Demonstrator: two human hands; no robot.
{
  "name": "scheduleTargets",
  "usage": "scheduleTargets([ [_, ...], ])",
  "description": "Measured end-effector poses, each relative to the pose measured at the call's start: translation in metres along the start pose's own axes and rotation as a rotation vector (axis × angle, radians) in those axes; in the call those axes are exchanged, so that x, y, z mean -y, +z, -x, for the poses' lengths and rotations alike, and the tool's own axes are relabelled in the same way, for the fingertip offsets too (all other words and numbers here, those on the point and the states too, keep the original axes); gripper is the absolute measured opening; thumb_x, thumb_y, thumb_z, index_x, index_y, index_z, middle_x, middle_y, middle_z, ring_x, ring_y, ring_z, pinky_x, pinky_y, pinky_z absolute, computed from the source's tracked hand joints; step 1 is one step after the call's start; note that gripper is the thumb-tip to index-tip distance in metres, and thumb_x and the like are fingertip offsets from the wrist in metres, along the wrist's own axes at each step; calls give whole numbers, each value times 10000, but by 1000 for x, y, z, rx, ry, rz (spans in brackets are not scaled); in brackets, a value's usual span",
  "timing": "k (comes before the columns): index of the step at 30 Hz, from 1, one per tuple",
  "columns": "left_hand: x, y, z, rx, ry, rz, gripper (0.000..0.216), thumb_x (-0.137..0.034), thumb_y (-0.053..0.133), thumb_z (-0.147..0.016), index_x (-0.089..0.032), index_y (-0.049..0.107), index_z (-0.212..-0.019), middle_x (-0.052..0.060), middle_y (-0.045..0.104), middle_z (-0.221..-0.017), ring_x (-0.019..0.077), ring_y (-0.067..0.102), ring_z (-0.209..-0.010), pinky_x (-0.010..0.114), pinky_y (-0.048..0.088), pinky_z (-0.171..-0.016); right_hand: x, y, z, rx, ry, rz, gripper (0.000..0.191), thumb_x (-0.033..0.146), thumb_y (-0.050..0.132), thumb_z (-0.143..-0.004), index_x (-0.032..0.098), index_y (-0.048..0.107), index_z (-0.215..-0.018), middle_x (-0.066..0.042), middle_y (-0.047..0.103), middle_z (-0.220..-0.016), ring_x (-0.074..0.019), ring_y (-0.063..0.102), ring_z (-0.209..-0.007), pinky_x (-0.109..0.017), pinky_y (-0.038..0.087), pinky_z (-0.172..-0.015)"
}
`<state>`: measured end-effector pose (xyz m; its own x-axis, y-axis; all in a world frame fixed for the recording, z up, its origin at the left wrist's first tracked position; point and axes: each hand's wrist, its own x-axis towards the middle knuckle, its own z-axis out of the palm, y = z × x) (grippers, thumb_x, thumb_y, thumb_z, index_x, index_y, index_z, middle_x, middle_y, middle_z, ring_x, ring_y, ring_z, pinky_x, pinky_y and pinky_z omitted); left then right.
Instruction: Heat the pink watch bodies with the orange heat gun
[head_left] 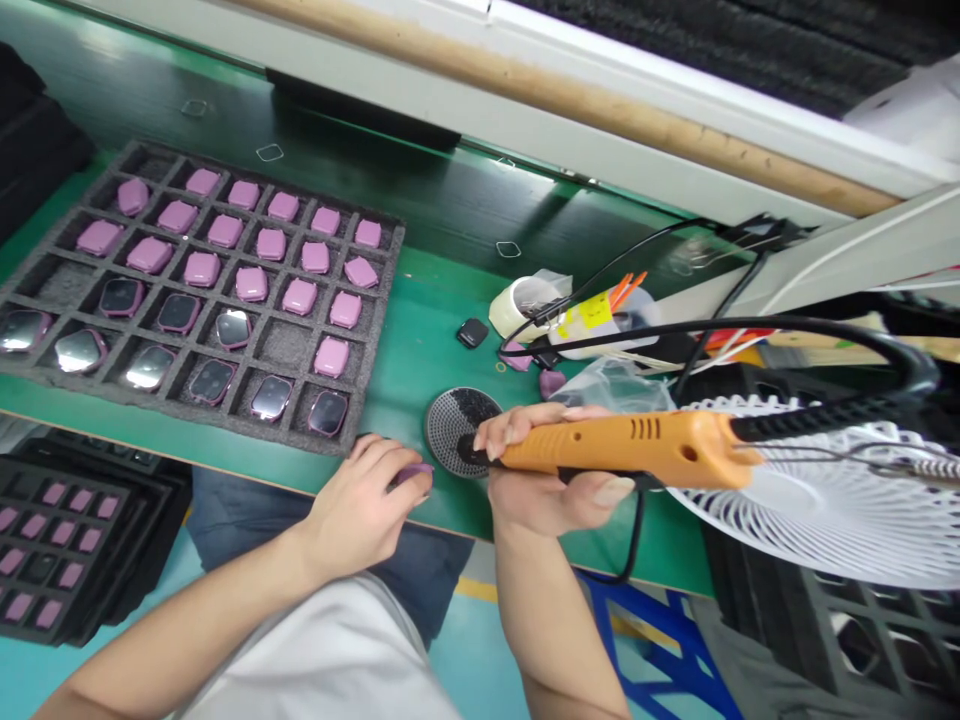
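My left hand (367,500) is closed around a purple smartwatch case (411,473) at the table's front edge, and the fingers cover most of it. In my right hand (540,480) lies an orange electric screwdriver (637,445), held level with its black nose pointing left. That nose sits over a round grey dish (444,425) with a grid of small holes; whether it touches, I cannot tell. Left of my hands, a grey foam tray (281,343) carries rows of purple watch cases (251,283). Its front rows hold watches with dark screens facing up (212,381).
A white fan grille (825,540) stands close on the right, under the screwdriver's black cord (810,330). Behind the dish are a tape roll (517,305), a small black square part (472,333) and a plastic bag (607,385). More foam trays (56,530) are stacked lower left.
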<state>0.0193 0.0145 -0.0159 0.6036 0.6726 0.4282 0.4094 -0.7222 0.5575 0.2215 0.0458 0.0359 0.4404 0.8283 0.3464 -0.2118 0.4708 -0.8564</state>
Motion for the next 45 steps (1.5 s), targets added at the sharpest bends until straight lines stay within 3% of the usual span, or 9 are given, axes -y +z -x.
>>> scheduleTargets([
  [5,2,4,0,-33,32,-45,210,-199,709,-1089,-190,742,-1296,127,747,-1216,273,658,-1118,490,579,-988,16,3,7,39,-20,-29,475,756,739,-917,345,725,-1155,47,708,-784,-165,593,-519,-334,546,-492],
  [10,-1,3,-2,-25,29,-63,201,-244,723,-1089,-186,756,-1279,131,739,-1208,280,655,-1129,503,584,-1003,25,11,16,102,54,-63,478,772,717,-936,357,743,-1173,43,698,-806,-165,580,-543,-344,550,-516],
  [30,-1,4,-1,-43,6,-58,189,-182,690,-1065,-205,801,-1217,133,716,-1181,292,648,-1122,507,584,-995,20,23,21,145,87,-6,514,795,772,-885,354,662,-1124,58,679,-786,-166,593,-520,-343,546,-513],
  [45,-3,7,1,-59,-18,-87,228,-172,677,-1061,-233,804,-1239,118,711,-1125,273,635,-1040,504,561,-963,9,19,31,195,115,-43,560,807,835,-827,366,713,-1151,43,723,-808,-175,648,-579,-369,576,-549],
])
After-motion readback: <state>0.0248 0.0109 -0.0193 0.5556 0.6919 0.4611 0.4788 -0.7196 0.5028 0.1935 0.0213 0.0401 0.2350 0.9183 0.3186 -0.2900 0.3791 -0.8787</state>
